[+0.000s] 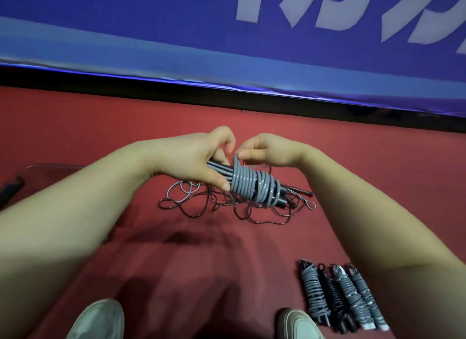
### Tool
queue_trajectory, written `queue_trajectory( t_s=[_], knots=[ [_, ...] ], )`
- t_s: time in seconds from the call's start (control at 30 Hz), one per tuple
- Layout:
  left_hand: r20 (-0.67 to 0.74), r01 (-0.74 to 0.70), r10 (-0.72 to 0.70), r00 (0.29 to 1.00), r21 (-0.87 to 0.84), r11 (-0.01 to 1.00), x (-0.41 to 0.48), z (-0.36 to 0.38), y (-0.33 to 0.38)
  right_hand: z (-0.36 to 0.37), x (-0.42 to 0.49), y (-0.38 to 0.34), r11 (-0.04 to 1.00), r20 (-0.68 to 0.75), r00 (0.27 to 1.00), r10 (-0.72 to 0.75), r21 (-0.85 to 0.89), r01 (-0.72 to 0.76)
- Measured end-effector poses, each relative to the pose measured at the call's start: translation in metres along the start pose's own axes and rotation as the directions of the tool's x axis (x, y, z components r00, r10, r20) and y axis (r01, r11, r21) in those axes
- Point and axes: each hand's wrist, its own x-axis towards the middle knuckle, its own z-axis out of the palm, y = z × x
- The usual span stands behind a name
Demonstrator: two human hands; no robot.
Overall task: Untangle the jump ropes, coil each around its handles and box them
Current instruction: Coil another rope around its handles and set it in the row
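While grey jump rope [252, 187] is wound, paired black handles [219, 167] clamped in left hand [191, 159] above red floor [75, 137] centre, to hold coil tight; loose turn pinched by right hand [272, 149] for guiding. Beneath, tangled ropes [201, 208] lying; four finished bundles [340, 296] lined near right, judged awaiting boxing.

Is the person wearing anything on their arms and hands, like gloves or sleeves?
No. The left hand and right hand are bare: no gloves, rings or watch show. The left forearm and right forearm are bare too, with no sleeve in view.
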Motion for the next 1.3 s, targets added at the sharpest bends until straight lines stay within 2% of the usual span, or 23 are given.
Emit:
queue_trajectory(
  t_s=[0.13,0.2,0.27,0.33,0.4,0.43,0.5,0.57,0.6,0.7,0.8,0.87,0.9,0.93,1.0,1.1,1.2,1.3],
  knots=[
    [-0.007,-0.047,0.047,0.999,-0.116,0.992,0.001,-0.002,0.009,0.008,-0.002,0.018,0.944,0.137,0.989,0.062,0.314,-0.103],
    [-0.068,-0.070,0.056,0.996,-0.217,0.974,0.001,-0.004,0.013,0.014,0.000,0.024,0.917,0.128,0.988,0.085,0.377,-0.128],
    [-0.202,-0.105,0.031,0.979,-0.367,0.924,0.004,-0.008,0.015,0.022,0.003,0.027,0.911,0.018,0.998,0.060,0.408,-0.062],
    [-0.331,-0.150,-0.032,0.943,-0.508,0.848,0.006,-0.013,0.012,0.027,0.008,0.025,0.842,-0.132,0.991,0.033,0.537,0.044],
    [-0.402,-0.184,-0.101,0.910,-0.610,0.771,0.007,-0.018,0.004,0.029,0.012,0.020,0.778,-0.238,0.971,0.037,0.617,0.122],
    [-0.421,-0.191,-0.135,0.897,-0.645,0.740,0.007,-0.020,-0.002,0.030,0.014,0.018,0.778,-0.262,0.965,0.022,0.610,0.148],
    [-0.456,-0.175,-0.217,0.863,-0.672,0.719,0.007,-0.022,-0.013,0.036,0.017,0.013,0.872,-0.302,0.953,-0.014,0.462,0.159],
    [-0.494,-0.116,-0.293,0.819,-0.642,0.758,0.007,-0.020,-0.025,0.045,0.022,0.007,0.962,-0.357,0.933,-0.047,0.236,0.139],
    [-0.512,-0.075,-0.322,0.796,-0.612,0.787,0.007,-0.018,-0.031,0.047,0.026,0.003,0.970,-0.379,0.925,-0.030,0.212,0.119],
    [-0.577,0.040,-0.350,0.738,-0.480,0.876,0.007,-0.016,-0.047,0.053,0.034,-0.012,0.947,-0.370,0.928,0.035,0.308,0.087],
    [-0.678,0.138,-0.272,0.682,-0.246,0.959,0.007,-0.017,-0.052,0.057,0.037,-0.024,0.899,-0.292,0.956,0.043,0.429,0.091],
    [-0.701,0.207,-0.223,0.677,-0.110,0.972,0.009,-0.017,-0.051,0.057,0.037,-0.030,0.836,-0.235,0.970,0.064,0.543,0.077],
    [-0.692,0.221,-0.226,0.686,-0.098,0.970,0.009,-0.016,-0.051,0.055,0.036,-0.032,0.820,-0.216,0.973,0.080,0.569,0.059],
    [-0.675,0.223,-0.240,0.697,-0.115,0.968,0.010,-0.015,-0.052,0.054,0.036,-0.033,0.833,-0.206,0.974,0.097,0.553,0.034],
    [-0.659,0.235,-0.267,0.703,-0.139,0.962,0.009,-0.014,-0.055,0.053,0.035,-0.034,0.908,-0.211,0.967,0.142,0.416,-0.043],
    [-0.720,0.318,-0.303,0.624,-0.119,0.941,0.005,-0.019,-0.065,0.054,0.036,-0.033,0.967,-0.284,0.935,0.213,0.195,-0.161],
    [-0.763,0.291,-0.364,0.534,-0.239,0.927,-0.004,-0.024,-0.077,0.055,0.037,-0.029,0.972,-0.396,0.901,0.175,-0.077,-0.223],
    [-0.773,0.245,-0.364,0.519,-0.273,0.930,-0.010,-0.022,-0.085,0.064,0.037,-0.030,0.938,-0.312,0.926,0.212,-0.201,-0.283]
  ],
)
